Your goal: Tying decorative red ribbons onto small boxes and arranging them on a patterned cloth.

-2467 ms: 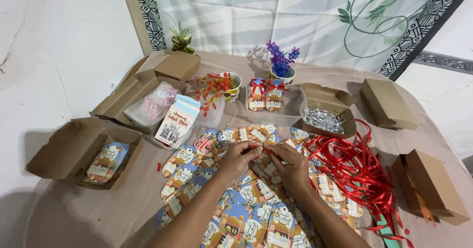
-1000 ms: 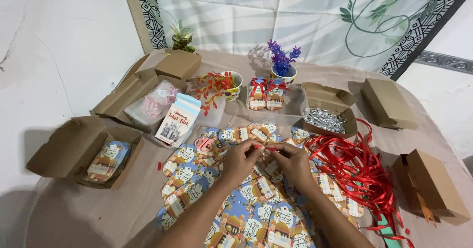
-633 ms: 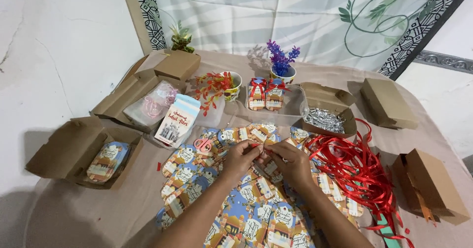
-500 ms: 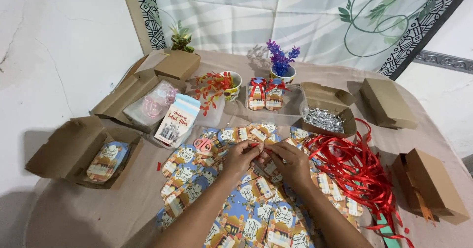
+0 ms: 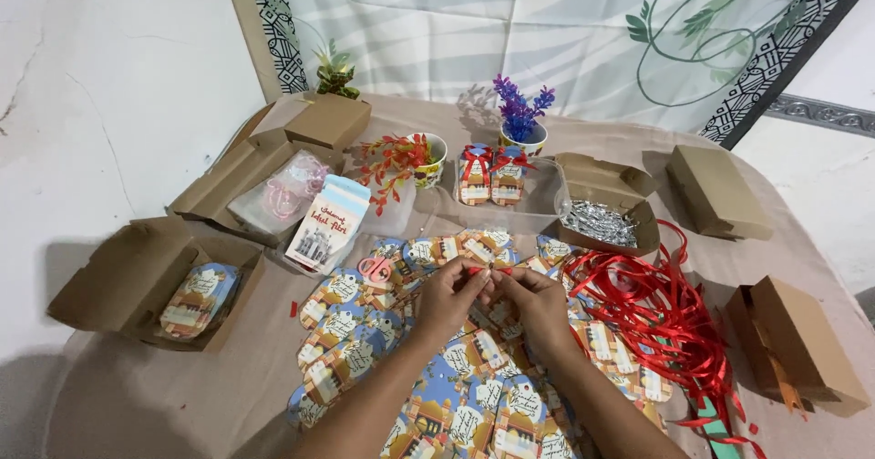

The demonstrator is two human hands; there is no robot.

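Seen from the head camera, the left hand (image 5: 448,297) and right hand (image 5: 540,302) are pinching a thin red ribbon piece (image 5: 484,272) between closed fingertips above glossy, flat printed paper boxes (image 5: 456,368), beside tangled red ribbon (image 5: 670,318).

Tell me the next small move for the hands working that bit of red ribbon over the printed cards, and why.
Probably draw the two ends apart to snug the tie. The left hand and right hand meet fingertip to fingertip, pinching a short piece of red ribbon above the printed cards. Two finished packets with red bows stand in the clear tray behind. Whether a knot is already formed is too small to tell.
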